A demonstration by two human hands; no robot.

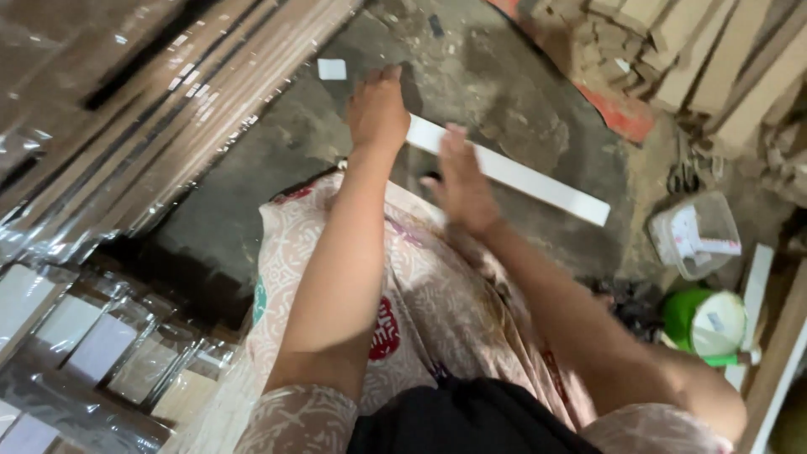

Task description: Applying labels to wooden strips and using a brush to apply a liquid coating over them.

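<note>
My left hand (378,109) presses flat and unclenched on one end of the long white strip (538,181) on the floor (504,92), while my right hand (461,181) rests loosely on its middle, gripping nothing.

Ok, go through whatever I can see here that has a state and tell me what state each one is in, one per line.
Left hand: flat, pressing down on the end of the white strip.
Right hand: open, fingers spread over the strip, blurred.
White strip: lying flat on the floor, at a slant.
Clear plastic tub: open, paper scraps inside.
Green container: tipped on its side.
Small white square: lying flat, apart from the strip.
</note>
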